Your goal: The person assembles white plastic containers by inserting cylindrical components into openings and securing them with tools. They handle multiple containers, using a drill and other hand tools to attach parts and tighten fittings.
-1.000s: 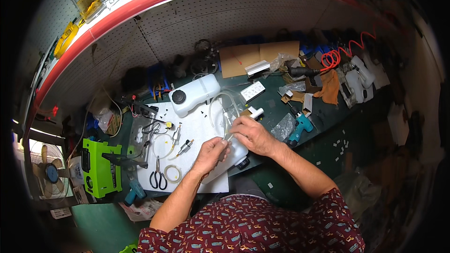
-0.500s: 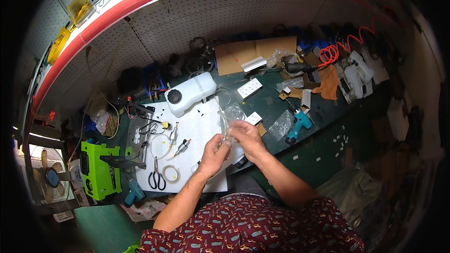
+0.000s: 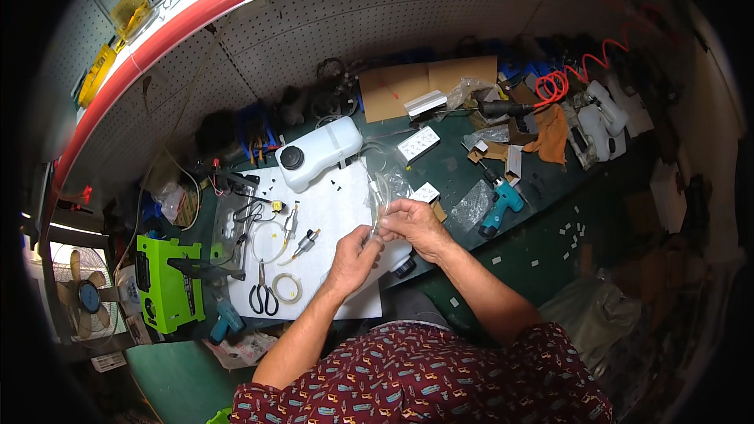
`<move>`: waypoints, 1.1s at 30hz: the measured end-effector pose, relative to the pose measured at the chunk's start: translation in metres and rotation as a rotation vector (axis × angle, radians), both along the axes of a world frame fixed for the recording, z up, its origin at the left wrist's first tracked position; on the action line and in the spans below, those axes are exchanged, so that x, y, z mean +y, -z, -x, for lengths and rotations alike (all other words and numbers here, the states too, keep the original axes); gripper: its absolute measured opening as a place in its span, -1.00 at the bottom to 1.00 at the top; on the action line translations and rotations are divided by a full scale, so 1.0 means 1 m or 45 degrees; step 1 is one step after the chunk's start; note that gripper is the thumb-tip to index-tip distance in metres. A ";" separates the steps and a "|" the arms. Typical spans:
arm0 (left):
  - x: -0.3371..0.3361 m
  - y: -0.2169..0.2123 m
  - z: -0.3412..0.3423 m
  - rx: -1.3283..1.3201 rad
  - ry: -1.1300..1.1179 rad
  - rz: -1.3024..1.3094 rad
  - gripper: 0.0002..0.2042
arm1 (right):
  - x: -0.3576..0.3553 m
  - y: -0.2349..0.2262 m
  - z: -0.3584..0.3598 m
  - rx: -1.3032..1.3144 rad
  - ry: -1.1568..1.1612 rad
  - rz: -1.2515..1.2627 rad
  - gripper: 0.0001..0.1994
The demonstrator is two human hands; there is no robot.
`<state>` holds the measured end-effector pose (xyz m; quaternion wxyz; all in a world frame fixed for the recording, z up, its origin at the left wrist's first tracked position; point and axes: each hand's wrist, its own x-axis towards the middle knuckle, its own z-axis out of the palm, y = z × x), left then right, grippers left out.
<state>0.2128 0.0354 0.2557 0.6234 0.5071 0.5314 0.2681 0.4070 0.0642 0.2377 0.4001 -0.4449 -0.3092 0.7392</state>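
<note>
Clear tubing (image 3: 384,188) rises in a narrow loop from my fingertips, over the right side of the white sheet (image 3: 330,212). My left hand (image 3: 353,261) is closed, pinching its lower end. Just above and to the right, my right hand (image 3: 418,228) also pinches the tubing. Whether a small fitting sits between the fingers cannot be made out. Beyond the hands lies a white plastic tank (image 3: 326,149) with a black cap (image 3: 292,158). Under my hands, a second white container (image 3: 395,257) shows partly, its black cap (image 3: 404,268) toward me.
Left on the sheet are black-handled scissors (image 3: 263,300), a tubing coil (image 3: 287,289) and a metal inline part (image 3: 305,246). A green machine housing (image 3: 167,283) stands far left. A teal cordless drill (image 3: 500,208), small white boxes (image 3: 418,146) and an orange cloth (image 3: 550,137) lie right.
Both hands have shifted slightly, the fingertips staying close together on the tubing. The tubing loop above them now shows more plainly. The tank and tools have stayed in place.
</note>
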 end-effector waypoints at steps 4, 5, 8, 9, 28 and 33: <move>0.000 -0.003 0.000 0.000 0.016 -0.006 -0.79 | -0.001 -0.001 0.000 -0.012 0.000 0.010 -0.74; -0.001 -0.003 0.000 -0.001 0.020 -0.004 -0.79 | -0.001 -0.001 0.000 -0.016 -0.001 0.008 -0.72; -0.001 0.001 0.000 0.011 0.036 -0.008 -0.78 | -0.001 0.000 0.001 -0.015 0.009 0.027 -0.72; -0.002 0.005 0.001 0.023 0.045 -0.017 -0.78 | -0.001 0.000 0.001 -0.035 0.003 0.026 -0.73; -0.076 0.152 0.137 0.592 -0.677 -0.209 -0.71 | -0.002 -0.068 0.001 -0.671 0.018 -0.656 -0.89; -0.127 0.198 0.250 1.405 -0.814 0.158 -0.76 | 0.012 -0.055 -0.006 -0.780 -0.080 -0.738 -0.90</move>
